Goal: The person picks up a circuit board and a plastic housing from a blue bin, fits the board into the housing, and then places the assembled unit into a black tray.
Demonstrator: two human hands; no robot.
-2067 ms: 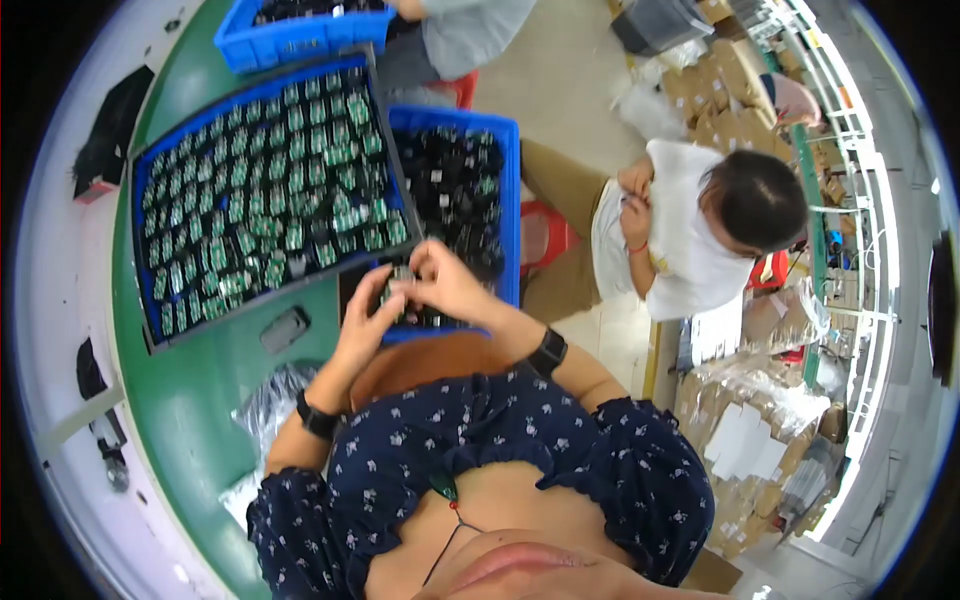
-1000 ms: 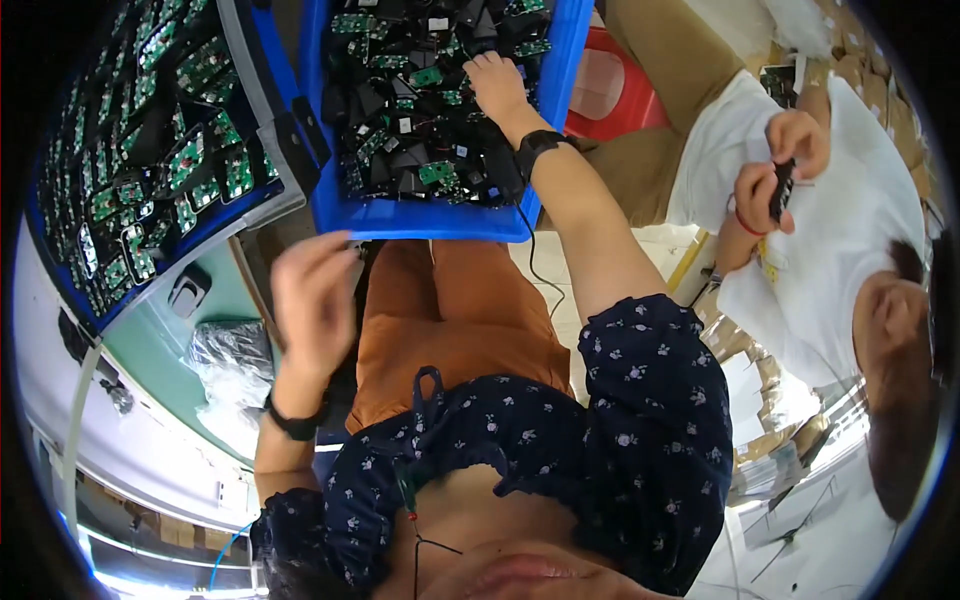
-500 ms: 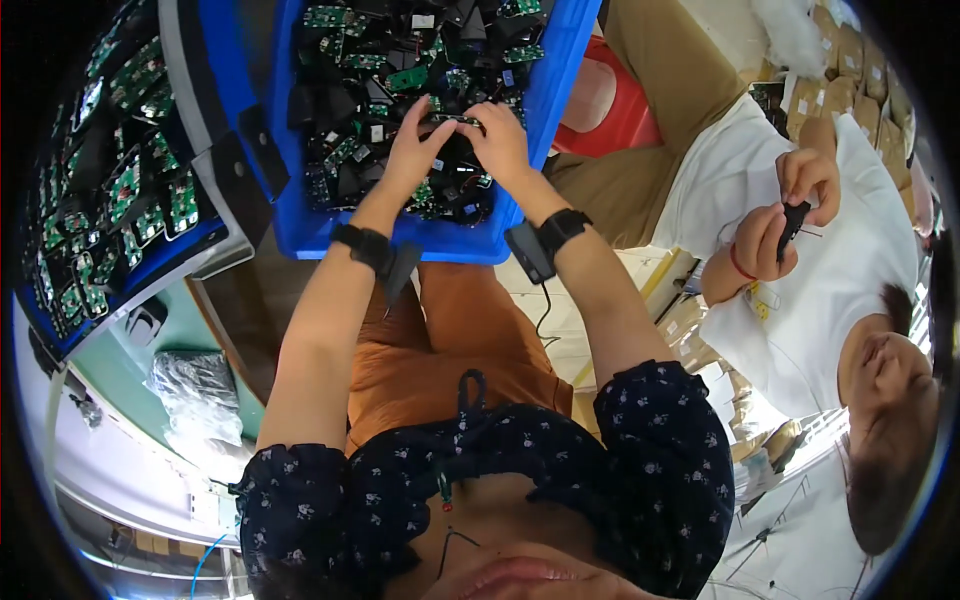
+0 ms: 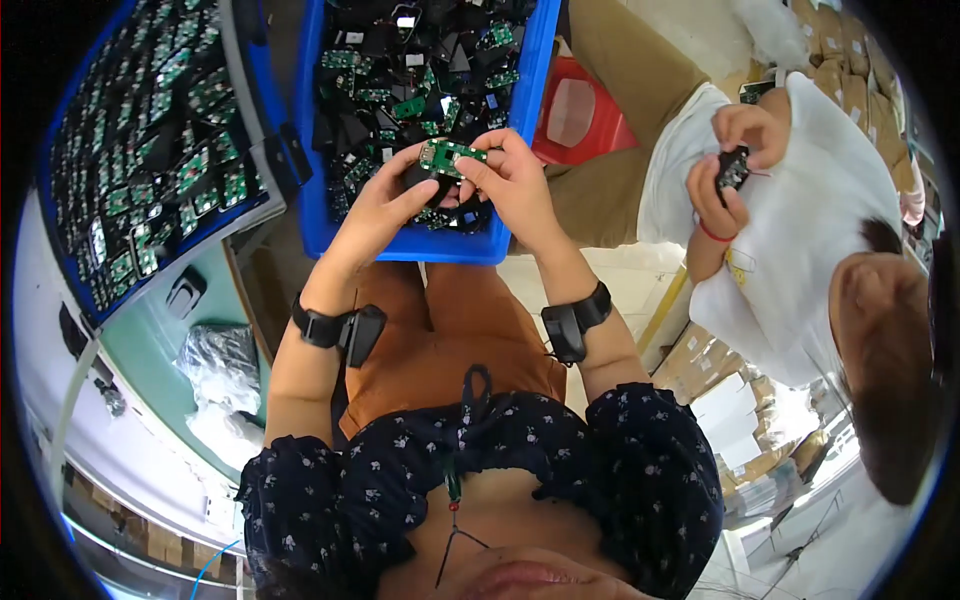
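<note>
Over the bin (image 4: 537, 80), circuit board (image 4: 447, 158), long axis sideways, silvery end leftward, in grip of left hand (image 4: 378, 212) and right hand (image 4: 520, 192).

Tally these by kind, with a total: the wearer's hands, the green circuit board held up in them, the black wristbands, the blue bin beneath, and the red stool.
Wearer's hands: 2 (left hand, right hand)
Held green circuit board: 1
Black wristbands: 2
Blue bin: 1
Red stool: 1
Total: 7
</note>
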